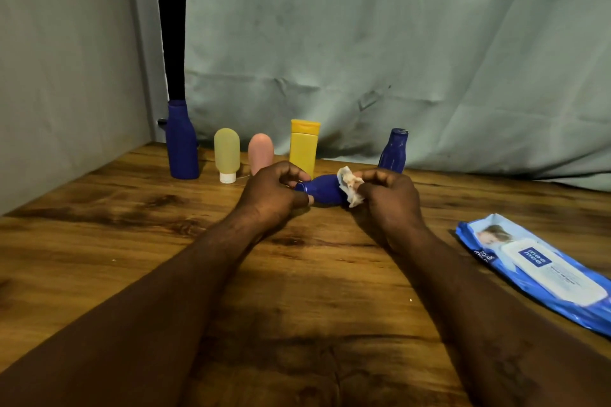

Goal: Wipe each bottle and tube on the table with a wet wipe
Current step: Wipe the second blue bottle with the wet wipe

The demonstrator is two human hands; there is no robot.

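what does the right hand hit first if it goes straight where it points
The right hand presses its wet wipe on the sideways blue bottle held by the left hand; beyond, probably the yellow bottle.

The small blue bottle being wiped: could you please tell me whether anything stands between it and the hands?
Nothing visible does. The left hand grips the small blue bottle at its cap end; the right hand presses the wet wipe onto its wider end. The yellow bottle stands behind them.
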